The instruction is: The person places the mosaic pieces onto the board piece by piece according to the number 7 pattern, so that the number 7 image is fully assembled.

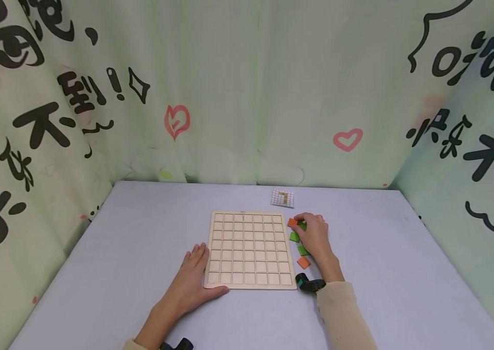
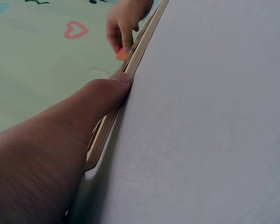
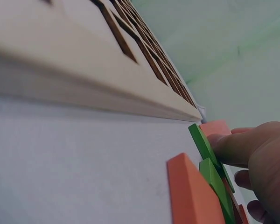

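A square wooden grid board (image 1: 250, 285) lies on the table. My left hand (image 1: 194, 277) rests against its near left corner, fingers straight along the left side and thumb (image 2: 116, 79) on the front edge. By the board's far right corner, my right hand (image 1: 316, 236) pinches an orange square tile (image 1: 292, 222) between thumb and forefinger; the same tile (image 2: 121, 55) shows at its fingertips in the left wrist view. Partly behind that hand is a green tile (image 1: 302, 225). Closer along the right side lie two more green tiles (image 1: 294, 236) and another orange tile (image 1: 303, 262).
A small card with a coloured grid pattern (image 1: 282, 198) lies beyond the board. The white table (image 1: 164, 209) meets curtains with writing at the back and sides. A black wrist device (image 1: 310, 283) on the right wrist sits close to the board's near right corner.
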Demonstrator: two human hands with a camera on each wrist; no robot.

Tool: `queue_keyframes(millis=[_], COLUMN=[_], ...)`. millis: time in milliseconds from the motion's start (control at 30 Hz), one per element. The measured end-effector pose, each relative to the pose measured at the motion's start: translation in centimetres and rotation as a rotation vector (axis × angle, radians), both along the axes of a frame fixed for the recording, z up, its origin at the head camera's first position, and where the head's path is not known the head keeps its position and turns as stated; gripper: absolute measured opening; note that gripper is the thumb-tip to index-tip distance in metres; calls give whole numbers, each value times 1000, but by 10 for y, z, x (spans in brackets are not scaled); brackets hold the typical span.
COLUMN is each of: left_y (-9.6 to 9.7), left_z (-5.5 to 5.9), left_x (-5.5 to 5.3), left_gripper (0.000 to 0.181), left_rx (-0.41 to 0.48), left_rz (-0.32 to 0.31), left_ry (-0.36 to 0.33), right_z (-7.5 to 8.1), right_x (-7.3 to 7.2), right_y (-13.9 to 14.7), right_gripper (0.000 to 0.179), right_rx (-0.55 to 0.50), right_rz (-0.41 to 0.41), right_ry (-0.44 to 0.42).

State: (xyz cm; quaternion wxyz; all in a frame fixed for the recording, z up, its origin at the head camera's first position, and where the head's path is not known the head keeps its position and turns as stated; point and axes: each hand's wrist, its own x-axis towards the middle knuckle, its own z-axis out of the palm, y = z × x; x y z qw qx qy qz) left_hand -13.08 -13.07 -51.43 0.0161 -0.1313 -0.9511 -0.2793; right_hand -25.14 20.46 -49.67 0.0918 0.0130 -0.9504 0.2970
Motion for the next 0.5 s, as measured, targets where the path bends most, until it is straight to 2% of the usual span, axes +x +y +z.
queue_keyframes(millis=[333,500], left_y=[0,0], left_z=[3,2], left_x=[1,0], left_gripper=[113,113], left_rx=[7,3], left_rz=[0,-3], left_ry=[-5,-1], right_z=[-1,1], right_x=[0,0], right_y=[-1,-2], right_gripper=[21,21], right_rx=[-21,-35], right_rz=[14,22], right_ry=[53,44])
